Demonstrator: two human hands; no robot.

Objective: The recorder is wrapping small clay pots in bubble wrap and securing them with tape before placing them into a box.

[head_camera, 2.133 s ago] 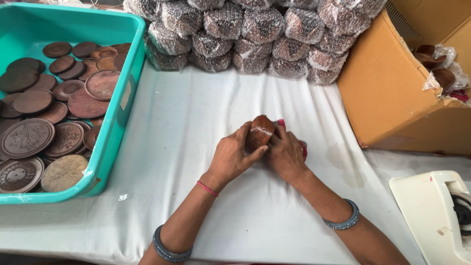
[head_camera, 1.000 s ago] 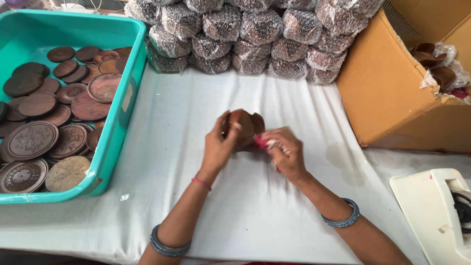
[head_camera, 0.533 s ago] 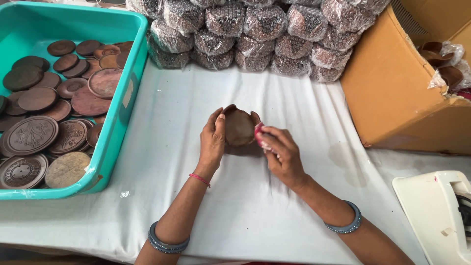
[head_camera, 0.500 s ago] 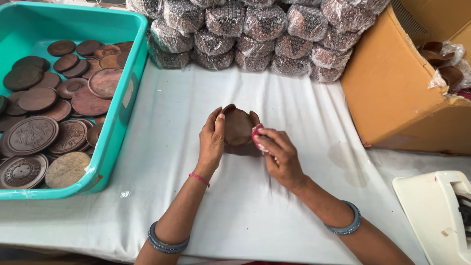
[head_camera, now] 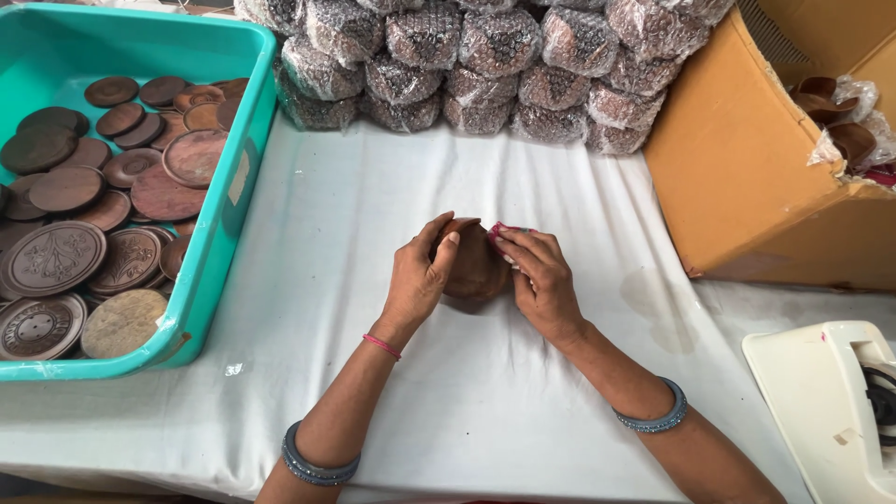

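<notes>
Just above the middle of the frame, the left hand [head_camera: 422, 275] cups a round brown disc [head_camera: 474, 266] from its left side, thumb and fingers curled over the rim. The right hand [head_camera: 539, 278] closes in from the right, its fingers pinching a small pink cloth [head_camera: 499, 232] against the disc's upper right edge. The disc stands tilted between the two palms, just over the white sheet [head_camera: 308, 280], its flat face partly turned to the camera. Both hands touch it; the left carries it. At the left of the frame a teal tub [head_camera: 219, 233] holds more discs; wrapped bundles [head_camera: 485, 56] line the top, a cardboard box [head_camera: 747, 187] the right.
</notes>
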